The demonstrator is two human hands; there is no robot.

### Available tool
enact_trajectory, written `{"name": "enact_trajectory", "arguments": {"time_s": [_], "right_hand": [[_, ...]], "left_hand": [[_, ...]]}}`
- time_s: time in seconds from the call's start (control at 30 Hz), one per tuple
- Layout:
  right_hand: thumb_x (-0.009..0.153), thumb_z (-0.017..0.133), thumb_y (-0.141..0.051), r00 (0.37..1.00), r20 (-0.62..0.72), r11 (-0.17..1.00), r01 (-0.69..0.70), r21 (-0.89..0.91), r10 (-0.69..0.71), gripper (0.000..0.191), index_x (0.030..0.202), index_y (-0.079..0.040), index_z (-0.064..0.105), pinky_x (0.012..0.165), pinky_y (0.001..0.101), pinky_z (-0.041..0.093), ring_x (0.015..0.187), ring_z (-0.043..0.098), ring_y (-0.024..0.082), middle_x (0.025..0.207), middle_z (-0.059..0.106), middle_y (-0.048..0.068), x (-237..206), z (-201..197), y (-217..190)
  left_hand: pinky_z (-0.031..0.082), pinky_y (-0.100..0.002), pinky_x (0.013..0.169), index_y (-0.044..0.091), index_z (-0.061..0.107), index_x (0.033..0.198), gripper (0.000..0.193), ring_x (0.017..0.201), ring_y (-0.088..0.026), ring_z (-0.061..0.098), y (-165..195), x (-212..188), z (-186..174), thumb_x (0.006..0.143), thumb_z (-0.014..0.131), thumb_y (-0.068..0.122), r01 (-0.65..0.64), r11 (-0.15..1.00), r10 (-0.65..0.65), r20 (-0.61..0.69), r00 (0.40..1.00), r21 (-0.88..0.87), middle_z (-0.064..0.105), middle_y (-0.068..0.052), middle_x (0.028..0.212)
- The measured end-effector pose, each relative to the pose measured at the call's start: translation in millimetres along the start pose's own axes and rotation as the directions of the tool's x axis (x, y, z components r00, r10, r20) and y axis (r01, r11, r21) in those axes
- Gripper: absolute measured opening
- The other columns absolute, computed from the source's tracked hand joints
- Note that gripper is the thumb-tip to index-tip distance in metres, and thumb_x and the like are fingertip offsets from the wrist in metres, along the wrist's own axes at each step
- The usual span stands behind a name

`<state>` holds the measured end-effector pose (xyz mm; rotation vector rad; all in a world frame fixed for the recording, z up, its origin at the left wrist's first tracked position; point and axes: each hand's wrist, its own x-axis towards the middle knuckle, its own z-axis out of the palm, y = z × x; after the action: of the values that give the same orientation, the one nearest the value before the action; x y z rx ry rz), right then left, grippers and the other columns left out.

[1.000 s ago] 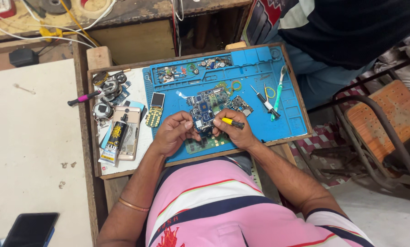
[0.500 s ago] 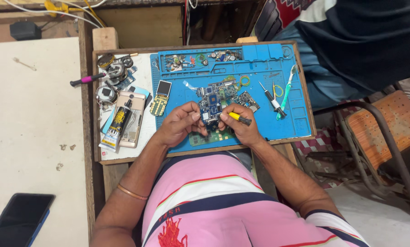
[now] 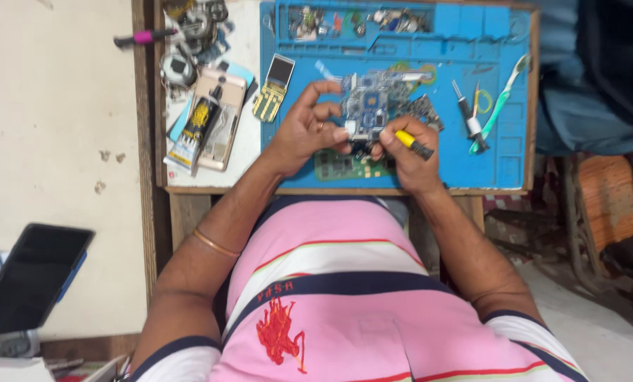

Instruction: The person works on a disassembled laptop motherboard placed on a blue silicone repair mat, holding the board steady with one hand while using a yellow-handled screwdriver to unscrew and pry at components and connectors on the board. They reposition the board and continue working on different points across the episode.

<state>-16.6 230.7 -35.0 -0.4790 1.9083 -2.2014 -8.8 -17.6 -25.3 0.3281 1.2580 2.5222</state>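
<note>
**Circuit board worked over the blue mat**

While the left hand (image 3: 306, 131) pinched the small circuit board (image 3: 370, 106) by its edge, the right hand (image 3: 405, 152) gripped a yellow-handled tool (image 3: 412, 143) against it, above the middle of the blue mat (image 3: 503, 152). Bare mat lay open toward that mat's right edge, short of a screwdriver (image 3: 466, 113) and green tweezers (image 3: 499, 106). Left of the mat lay a glue tube (image 3: 197, 127) on the wooden table (image 3: 189, 212).

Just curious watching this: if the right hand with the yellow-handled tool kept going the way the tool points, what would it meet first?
Probably the blue circuit board, right at the tip of the yellow-handled tool in the right hand; depth is unclear.
</note>
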Motion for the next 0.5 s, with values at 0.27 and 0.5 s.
{"name": "enact_trajectory", "arguments": {"time_s": [0.27,0.5], "right_hand": [[0.109,0.066,-0.015,1.000,0.026,1.000,0.003,0.002,-0.003,0.016,0.103,-0.001,0.062,0.076,0.0274,0.058,0.079,0.067,0.013,0.089,0.070,0.008,0,-1,-1],[0.112,0.066,-0.017,0.995,0.070,0.997,0.073,-0.033,-0.070,0.018,0.105,-0.001,0.062,0.071,0.0262,0.059,0.075,0.068,0.012,0.091,0.069,0.010,3,-3,3]], "left_hand": [[0.061,-0.021,0.083,0.022,0.016,0.167,0.114,0.089,-0.003,0.066,3,-5,5,0.088,0.091,-0.007,-0.154,0.924,0.130,0.093,0.987,0.350,0.066,-0.005,0.130],[0.061,-0.020,0.081,0.023,0.023,0.164,0.102,0.090,-0.005,0.067,-12,-4,-12,0.091,0.083,-0.017,-0.262,0.867,0.234,0.118,0.965,0.424,0.064,-0.005,0.124]]}}
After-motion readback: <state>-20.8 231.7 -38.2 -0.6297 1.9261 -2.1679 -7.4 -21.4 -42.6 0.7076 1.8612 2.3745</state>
